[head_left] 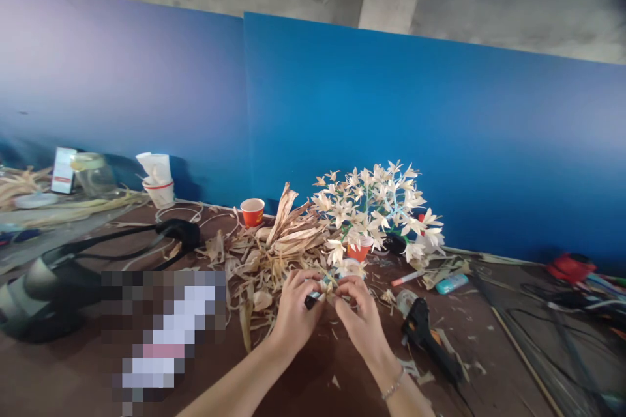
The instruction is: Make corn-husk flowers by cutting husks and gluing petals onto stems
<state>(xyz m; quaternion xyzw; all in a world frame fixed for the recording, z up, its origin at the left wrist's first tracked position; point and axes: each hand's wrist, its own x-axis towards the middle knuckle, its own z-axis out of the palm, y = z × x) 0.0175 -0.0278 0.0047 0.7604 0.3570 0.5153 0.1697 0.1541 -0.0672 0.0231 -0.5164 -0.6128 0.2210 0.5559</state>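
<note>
My left hand (296, 305) and my right hand (358, 314) meet over the table, both pinching a small pale corn husk piece (329, 289) between their fingertips. A short dark object (311, 301) shows at the left fingers; its kind is unclear. Just beyond, a bunch of cream husk flowers (376, 205) on green stems stands in an orange paper cup (359, 250). Dried corn husks (293, 231) lie heaped behind and left of my left hand. To the right of my right hand rests a black glue gun (430, 340).
A red paper cup (253, 214) stands behind the husks. White cups (159, 190), a glass jar (94, 174) and a phone (63, 171) are far left. An orange-tipped marker (405, 278) and a turquoise item (452, 284) lie right. Cables (542, 332) run along the right side. A blue partition (332, 104) closes the back.
</note>
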